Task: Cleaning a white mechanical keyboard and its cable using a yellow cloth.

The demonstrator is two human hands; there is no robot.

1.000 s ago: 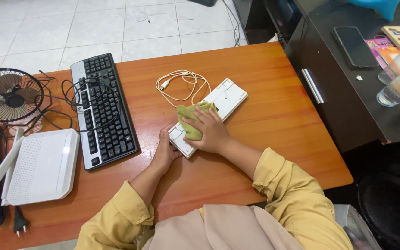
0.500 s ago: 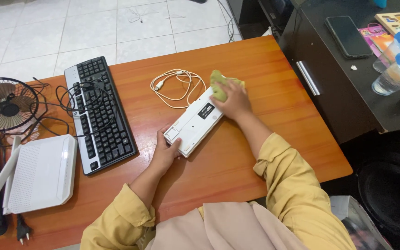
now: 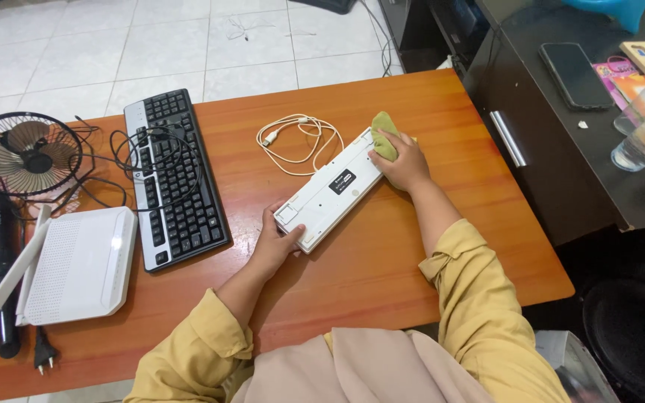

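two hands at a white keyboard (image 3: 335, 189) lying face-down and askew on an orange wooden surface (image 3: 427, 246).
the left hand (image 3: 280, 240) grips the near end of the white keyboard, fingers curled over its corner; the right hand (image 3: 403, 160) is clenched on a green cloth (image 3: 384, 138), pressing it against the keyboard's far end. a coiled white cable (image 3: 297, 140) lies just beyond the keyboard, running up to its far end. to the left, well apart, a black keyboard (image 3: 174, 177) rests key-side up with its dark cord looped over it; further left stand a white router (image 3: 74, 264) and a small black desk fan (image 3: 21, 154). beside the surface on the right, a dark cabinet (image 3: 561, 149) carries a black phone (image 3: 574, 75).
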